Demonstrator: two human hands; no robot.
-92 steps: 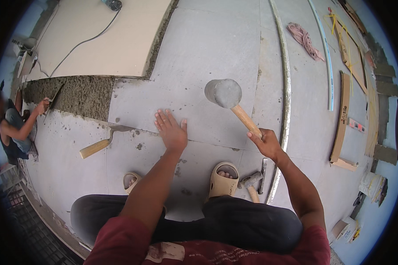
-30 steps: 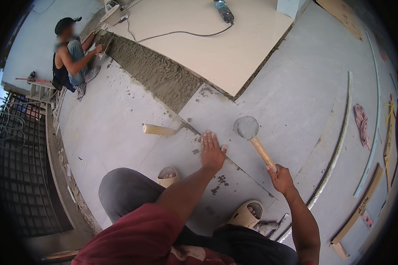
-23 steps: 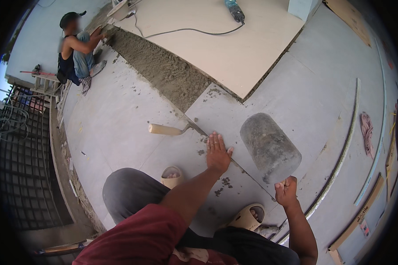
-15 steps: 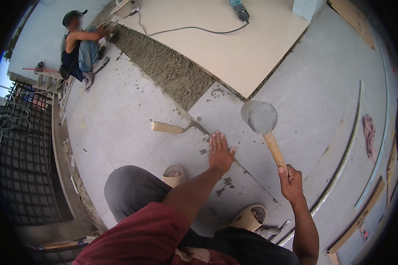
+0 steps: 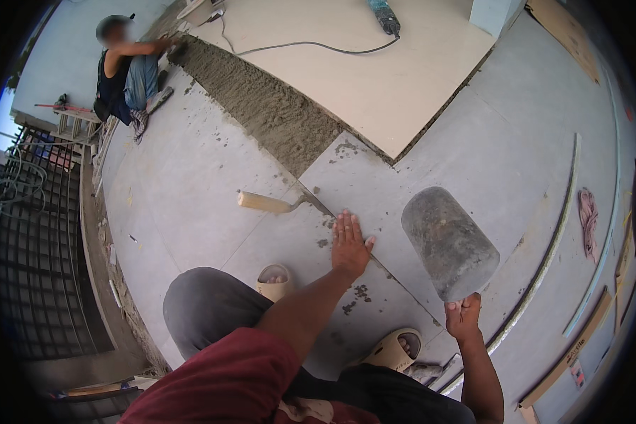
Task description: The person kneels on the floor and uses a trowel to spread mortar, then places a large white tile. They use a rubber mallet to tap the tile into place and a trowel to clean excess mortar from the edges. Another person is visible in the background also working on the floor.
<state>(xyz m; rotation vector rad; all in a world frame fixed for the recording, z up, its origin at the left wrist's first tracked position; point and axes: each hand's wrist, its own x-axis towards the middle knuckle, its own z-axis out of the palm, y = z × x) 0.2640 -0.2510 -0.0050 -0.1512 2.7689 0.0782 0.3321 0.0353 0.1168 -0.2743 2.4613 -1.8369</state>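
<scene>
My right hand (image 5: 463, 316) grips a mallet by its handle, which is mostly hidden. The large grey mallet head (image 5: 450, 244) is raised above the grey tiles (image 5: 374, 177), looming toward me. My left hand (image 5: 350, 244) lies flat across the joint between two tiles, fingers stretched out and holding nothing. Just beyond its fingertips rests a trowel with a wooden handle (image 5: 265, 203), its metal part reaching along the joint. Mortar crumbs (image 5: 360, 291) are scattered on the tile beside my left forearm.
A strip of wet mortar (image 5: 268, 106) runs to the far left, where another person (image 5: 131, 71) squats. A cream tile (image 5: 374, 85) carries a corded blue power tool (image 5: 384, 15). Long metal bars (image 5: 555, 244) and a pink rag (image 5: 588, 220) lie right; a dark grille (image 5: 42, 261) stands left.
The mallet head has swung up and back toward me, so its side now shows. My right hand is slightly lower. My left hand stays flat in place.
</scene>
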